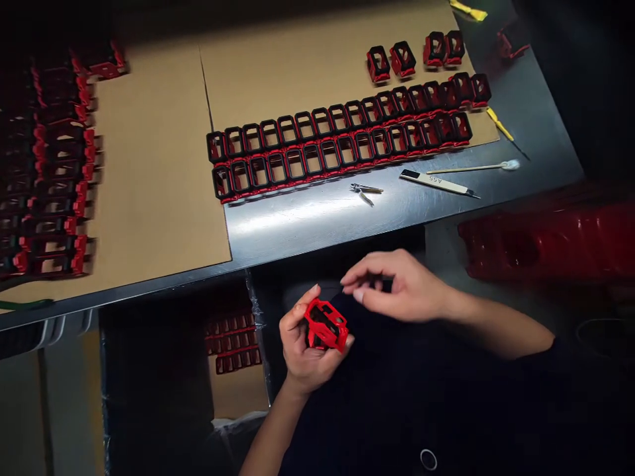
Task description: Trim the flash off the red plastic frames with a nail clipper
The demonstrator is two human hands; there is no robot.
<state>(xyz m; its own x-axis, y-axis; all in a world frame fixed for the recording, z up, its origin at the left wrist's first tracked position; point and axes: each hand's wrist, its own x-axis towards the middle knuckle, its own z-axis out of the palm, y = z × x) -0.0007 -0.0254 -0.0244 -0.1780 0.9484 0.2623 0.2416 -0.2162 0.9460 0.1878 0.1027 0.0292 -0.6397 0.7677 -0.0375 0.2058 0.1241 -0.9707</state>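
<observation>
My left hand (308, 350) is closed around a red and black plastic frame-like part (327, 325), held tilted below the table's front edge. To its upper right, my right hand (397, 287) hovers apart from the part. Its fingers are bent, with a gap between thumb and forefinger and nothing visible in them. Two long rows of similar red and black parts (312, 158) stand on cardboard on the table. In front of them lie nail clippers (366, 192), a pen-like craft knife (439, 183) and a cotton swab (473, 168).
More parts stand at the left (54, 172), and a few sit behind the rows. Yellow-handled tools (500, 123) lie at the right. A box (241, 390) under the table holds further parts on cardboard. A glossy red object (546, 244) stands to the right.
</observation>
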